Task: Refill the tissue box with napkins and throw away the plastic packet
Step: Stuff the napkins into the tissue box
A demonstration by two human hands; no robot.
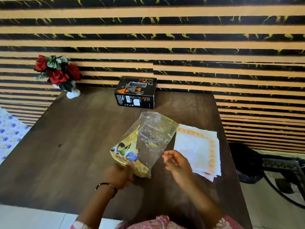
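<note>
A black tissue box (136,92) with orange triangles and a slot on top stands at the far side of the dark wooden table (69,138). A clear and yellow plastic packet (145,142), looking empty, is held up over the table's middle. My left hand (119,176) grips its lower yellow corner. My right hand (175,162) hovers just right of the packet with fingers loosely apart, holding nothing. A stack of white napkins (196,147) with orange borders lies on the table to the right, partly under my right hand.
A white vase of red flowers (57,73) stands at the table's far left corner. A striped wall runs behind the table. A black bag or bin (247,162) sits on the floor right of the table, beside a fan's grille (287,182).
</note>
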